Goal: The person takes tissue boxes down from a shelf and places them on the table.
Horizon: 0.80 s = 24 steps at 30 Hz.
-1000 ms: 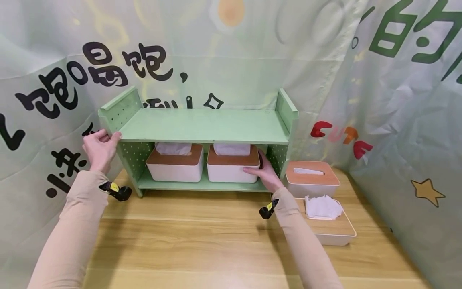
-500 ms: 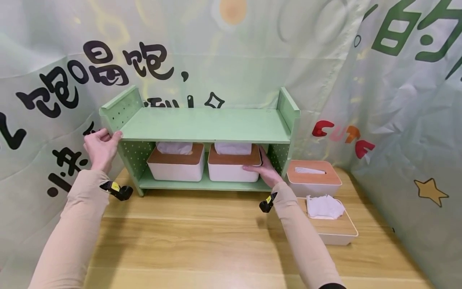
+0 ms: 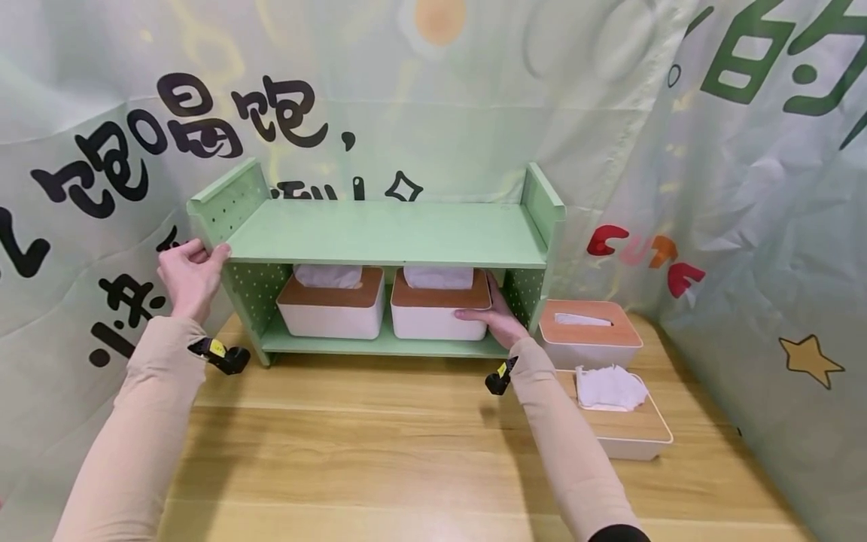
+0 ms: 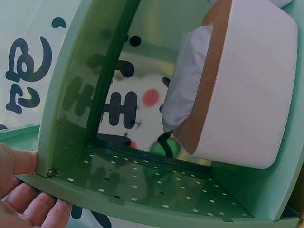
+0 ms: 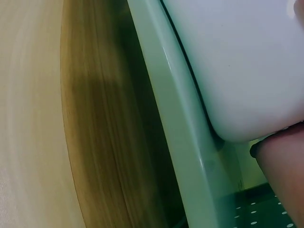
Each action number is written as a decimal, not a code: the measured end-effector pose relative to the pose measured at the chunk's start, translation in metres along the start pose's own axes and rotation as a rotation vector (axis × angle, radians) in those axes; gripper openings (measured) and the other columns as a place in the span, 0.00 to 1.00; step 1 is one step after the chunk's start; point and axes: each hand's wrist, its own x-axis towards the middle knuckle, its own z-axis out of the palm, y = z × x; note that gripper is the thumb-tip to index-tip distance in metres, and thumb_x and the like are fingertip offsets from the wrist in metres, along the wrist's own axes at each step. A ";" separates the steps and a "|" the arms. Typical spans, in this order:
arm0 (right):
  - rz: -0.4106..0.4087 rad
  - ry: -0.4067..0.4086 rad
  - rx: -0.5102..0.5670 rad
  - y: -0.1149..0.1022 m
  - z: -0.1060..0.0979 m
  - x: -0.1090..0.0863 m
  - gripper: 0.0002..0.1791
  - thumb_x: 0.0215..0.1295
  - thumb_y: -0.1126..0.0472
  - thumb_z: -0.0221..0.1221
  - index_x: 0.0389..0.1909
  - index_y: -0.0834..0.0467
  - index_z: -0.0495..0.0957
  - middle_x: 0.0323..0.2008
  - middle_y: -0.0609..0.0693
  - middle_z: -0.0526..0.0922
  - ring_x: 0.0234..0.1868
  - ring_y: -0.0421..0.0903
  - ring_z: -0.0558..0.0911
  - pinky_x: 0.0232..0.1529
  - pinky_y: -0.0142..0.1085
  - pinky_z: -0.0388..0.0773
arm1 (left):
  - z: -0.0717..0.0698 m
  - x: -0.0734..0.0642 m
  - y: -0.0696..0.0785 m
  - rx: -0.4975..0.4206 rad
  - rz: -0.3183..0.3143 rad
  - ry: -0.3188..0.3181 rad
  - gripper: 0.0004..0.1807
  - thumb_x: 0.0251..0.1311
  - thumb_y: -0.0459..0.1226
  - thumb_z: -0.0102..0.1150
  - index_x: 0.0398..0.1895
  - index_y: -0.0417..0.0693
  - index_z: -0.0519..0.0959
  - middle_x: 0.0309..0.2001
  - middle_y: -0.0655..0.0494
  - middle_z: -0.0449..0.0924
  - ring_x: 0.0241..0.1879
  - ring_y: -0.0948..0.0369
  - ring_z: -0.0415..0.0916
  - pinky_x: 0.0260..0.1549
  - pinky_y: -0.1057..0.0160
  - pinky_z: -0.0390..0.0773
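Observation:
A light green two-tier shelf [image 3: 386, 233] stands on the wooden table. My left hand [image 3: 190, 278] pinches the front edge of its left side panel, thumb in front and fingers curled behind; the left wrist view shows the fingers [image 4: 52, 213] at the perforated panel. On the lower tier sit two white tissue boxes with brown lids. My right hand [image 3: 503, 320] grips the right tissue box [image 3: 433, 324] at its right end, thumb across the front and fingers along the side. The left tissue box [image 3: 328, 320] stands beside it with a small gap. The upper board hides part of their tissues.
Two more tissue boxes stand on the table [image 3: 379, 452] to the right of the shelf: a rear one [image 3: 589, 354] and a nearer one [image 3: 630, 448] with tissue sticking out, partly behind my right sleeve. A printed curtain [image 3: 440, 135] hangs close behind and at both sides.
Both hands keep their places on the shelf panel and the right tissue box. The head view has shifted slightly, and a dark band on the right forearm has come into sight.

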 end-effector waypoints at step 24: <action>0.015 -0.020 0.023 -0.001 0.000 0.000 0.68 0.55 0.71 0.67 0.80 0.41 0.25 0.82 0.47 0.24 0.82 0.48 0.31 0.84 0.48 0.35 | 0.001 0.000 0.002 0.007 -0.019 0.001 0.27 0.66 0.43 0.63 0.68 0.51 0.72 0.64 0.43 0.76 0.28 0.85 0.72 0.54 0.75 0.81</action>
